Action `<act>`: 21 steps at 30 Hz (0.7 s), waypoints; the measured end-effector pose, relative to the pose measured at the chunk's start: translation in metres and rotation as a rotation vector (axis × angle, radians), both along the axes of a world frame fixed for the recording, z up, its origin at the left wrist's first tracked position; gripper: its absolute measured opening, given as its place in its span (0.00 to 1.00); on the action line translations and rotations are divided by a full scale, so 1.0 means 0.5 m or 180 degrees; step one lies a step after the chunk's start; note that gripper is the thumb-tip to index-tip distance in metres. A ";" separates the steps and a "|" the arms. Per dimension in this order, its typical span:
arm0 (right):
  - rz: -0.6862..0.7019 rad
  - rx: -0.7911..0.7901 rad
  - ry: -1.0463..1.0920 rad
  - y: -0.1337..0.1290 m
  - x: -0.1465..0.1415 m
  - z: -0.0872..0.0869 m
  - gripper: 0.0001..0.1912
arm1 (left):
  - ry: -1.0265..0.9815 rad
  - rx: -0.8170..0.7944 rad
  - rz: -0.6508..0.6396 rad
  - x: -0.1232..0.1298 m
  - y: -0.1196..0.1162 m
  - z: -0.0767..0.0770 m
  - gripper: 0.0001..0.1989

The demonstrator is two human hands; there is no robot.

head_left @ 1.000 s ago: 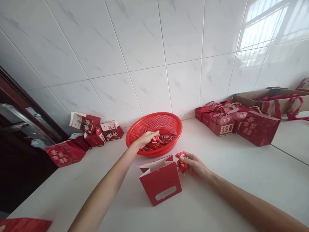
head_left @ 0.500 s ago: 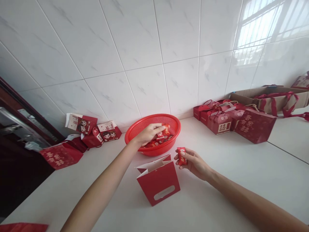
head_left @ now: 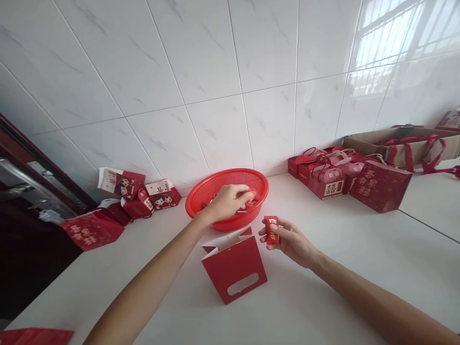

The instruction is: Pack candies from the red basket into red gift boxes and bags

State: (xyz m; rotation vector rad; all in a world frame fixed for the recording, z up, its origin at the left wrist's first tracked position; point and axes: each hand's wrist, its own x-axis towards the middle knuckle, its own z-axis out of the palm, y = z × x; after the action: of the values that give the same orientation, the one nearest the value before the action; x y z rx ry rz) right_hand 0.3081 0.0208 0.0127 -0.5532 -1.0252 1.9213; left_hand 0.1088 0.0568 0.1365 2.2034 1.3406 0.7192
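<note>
My left hand (head_left: pixel 230 203) is over the red plastic basket (head_left: pixel 201 189), its fingers curled in a pinch around what looks like a red wrapped candy, partly hidden by the fingers. More wrapped candies (head_left: pixel 247 206) lie in the basket beneath it. My right hand (head_left: pixel 287 237) is closed on a red wrapped candy (head_left: pixel 272 231), thumb across its front. Between my forearms, in front of the basket, stands a red paper gift box (head_left: pixel 235 268) with its top open and an oval slot low on its near side. The right hand is just right of this box, apart from it.
Several red gift boxes (head_left: pixel 125 191) are piled at the left by the wall. More gift boxes (head_left: pixel 327 179) stand at the right, with a cardboard box (head_left: pixel 370 143) holding red ribbons behind them. A red item (head_left: pixel 36 336) shows at the lower left table edge.
My left hand has shifted slightly right in the basket and its fingers have curled more, hiding the candy at the fingertips. The right hand holds its candy in nearly the same place.
</note>
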 end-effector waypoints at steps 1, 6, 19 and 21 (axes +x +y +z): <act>0.0012 0.0001 -0.0029 0.000 0.000 0.000 0.18 | 0.0148 0.0060 0.0234 -0.015 0.008 0.003 0.18; 0.0030 -0.0017 -0.0073 -0.001 -0.004 0.000 0.19 | 0.0763 -0.0474 0.0499 -0.074 0.033 0.005 0.13; -0.0040 0.0163 0.0001 -0.004 0.009 0.009 0.17 | 0.0501 0.0442 -0.0766 0.082 -0.006 -0.077 0.15; -0.0152 0.0151 0.0012 -0.004 0.013 0.012 0.17 | 0.0353 0.0434 -0.0773 0.091 -0.004 -0.083 0.15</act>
State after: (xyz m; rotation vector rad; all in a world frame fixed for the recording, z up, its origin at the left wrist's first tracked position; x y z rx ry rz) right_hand 0.3144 0.0190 0.0186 -0.5423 -1.0432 1.8508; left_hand 0.1542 0.0547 0.0951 2.4923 1.0748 0.6211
